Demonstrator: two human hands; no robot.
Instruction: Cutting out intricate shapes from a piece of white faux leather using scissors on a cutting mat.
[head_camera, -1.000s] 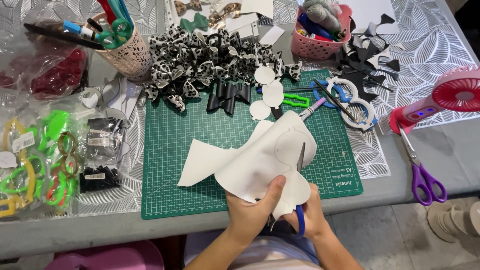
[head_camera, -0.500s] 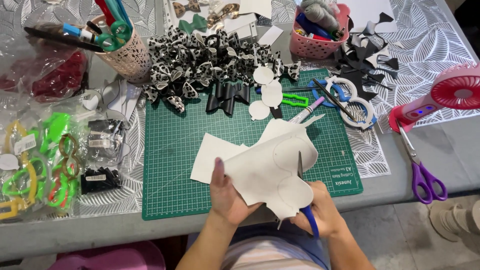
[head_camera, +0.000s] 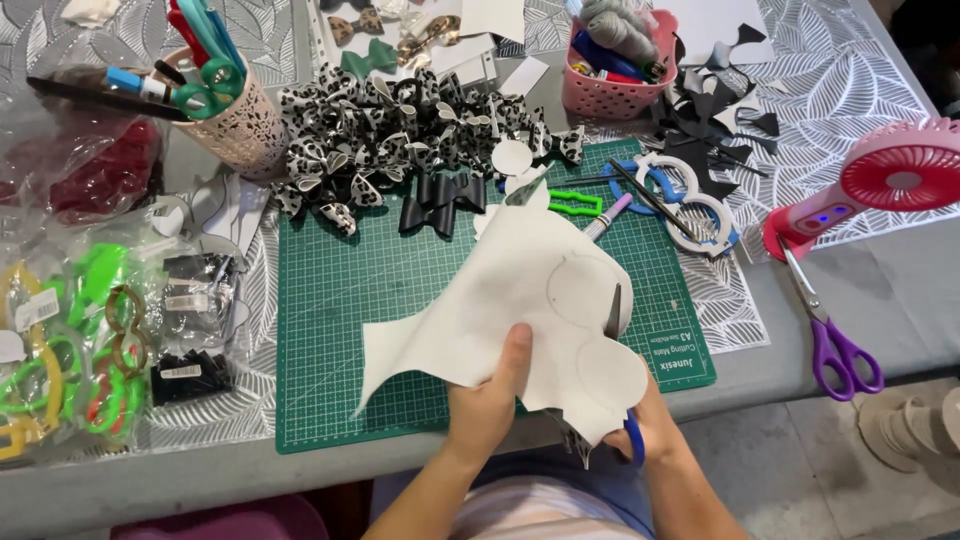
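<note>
Left hand (head_camera: 490, 400) pinches the white sheet (head_camera: 500, 300), thumb on top, holding it up over the green mat (head_camera: 330, 300). Right hand (head_camera: 640, 425), mostly hidden under the sheet, grips blue-handled scissors (head_camera: 612, 318), blades poking up beside a drawn circle (head_camera: 585, 290). Best done, I judge, by feeding the sheet round with the left hand while the blades follow the pencil line in short bites.

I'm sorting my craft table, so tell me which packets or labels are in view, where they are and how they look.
Clear bags of green rings: far left, white stickers.
Clear packets of black pieces: left of the green cutting mat, small white labels.
Clear bag of red pieces: upper left.
</note>
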